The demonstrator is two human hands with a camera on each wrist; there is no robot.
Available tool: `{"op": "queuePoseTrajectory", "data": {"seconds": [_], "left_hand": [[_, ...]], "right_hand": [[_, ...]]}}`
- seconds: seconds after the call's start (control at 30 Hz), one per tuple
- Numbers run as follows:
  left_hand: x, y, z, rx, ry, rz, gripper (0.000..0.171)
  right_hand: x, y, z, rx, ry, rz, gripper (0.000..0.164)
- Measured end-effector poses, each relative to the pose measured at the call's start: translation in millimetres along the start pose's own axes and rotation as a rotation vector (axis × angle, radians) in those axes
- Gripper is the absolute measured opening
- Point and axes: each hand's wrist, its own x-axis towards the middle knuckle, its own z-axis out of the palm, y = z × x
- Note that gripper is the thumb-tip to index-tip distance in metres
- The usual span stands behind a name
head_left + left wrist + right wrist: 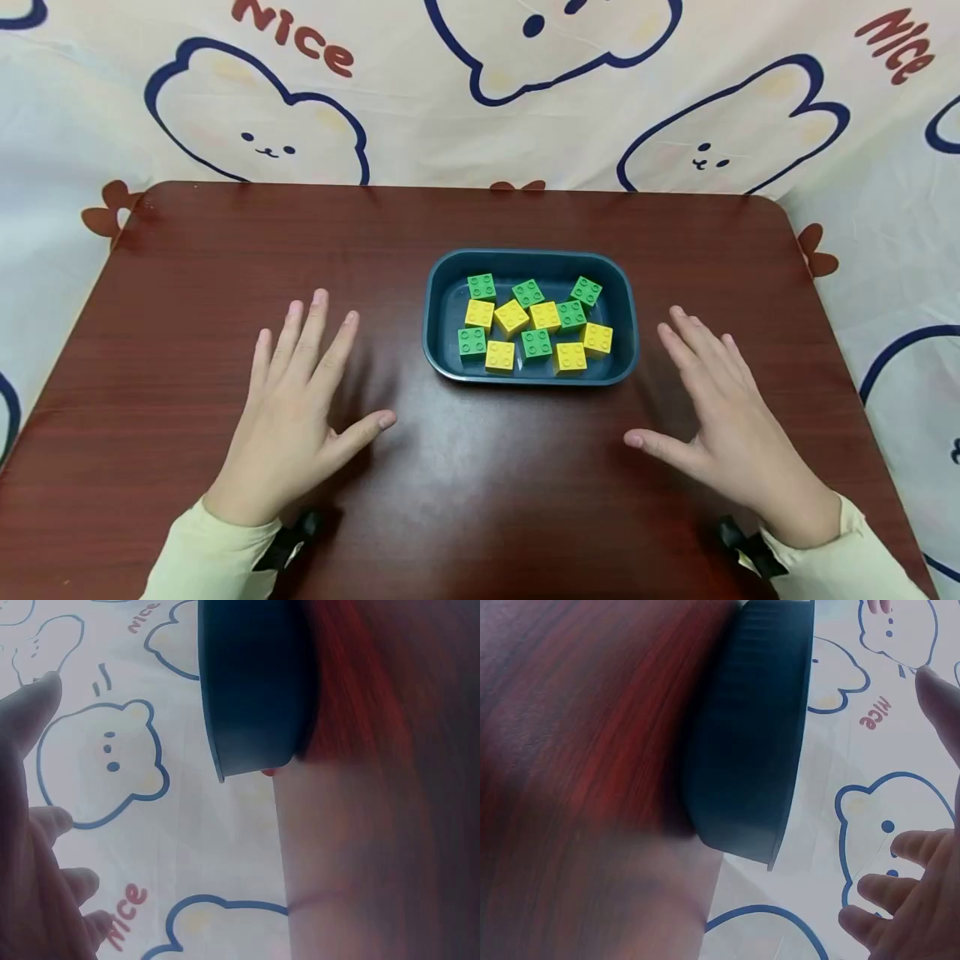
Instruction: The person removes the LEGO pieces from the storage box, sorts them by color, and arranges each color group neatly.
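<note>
A dark blue rectangular tray [531,381] with rounded corners stands on the table, holding several green building blocks [472,342] and several yellow building blocks [569,357], all with studs facing up. To its left, my left hand [296,417] is spread with fingers straight and thumb pointing toward the tray. My right hand [731,433] is on the other side, fingers extended, thumb pointing inward. Neither hand touches the tray or a block. The left wrist view shows the tray's outer side [255,690] beyond the fingers; the right wrist view shows its opposite part [746,742].
The brown wooden table [480,500] has rounded far corners. Behind it and along both sides hangs a pale cloth [420,133] printed with cartoon bears and red lettering. Dark straps [288,542] circle both wrists over light sleeves.
</note>
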Motion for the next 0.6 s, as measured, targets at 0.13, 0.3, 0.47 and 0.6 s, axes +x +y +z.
{"op": "queuePoseTrajectory", "data": {"seconds": [0.13,0.3,0.47,0.6], "left_hand": [[3.6,1.4,6.0,-0.04,-0.011,-0.004,0.094],[8.8,0.9,16.2,-0.156,-0.015,-0.031,0.094],[16.6,-0.2,28.2,-0.286,0.004,-0.076,0.095],[25.9,1.5,38.0,-0.4,-0.008,-0.142,0.093]], "right_hand": [[4.7,-2.6,-0.7,0.037,0.013,0.006,0.111],[13.0,-7.0,3.0,0.124,0.044,0.019,0.101],[21.0,-12.1,11.4,0.177,0.058,0.019,0.081],[26.0,-14.2,17.6,0.181,0.069,-0.011,0.068]]}}
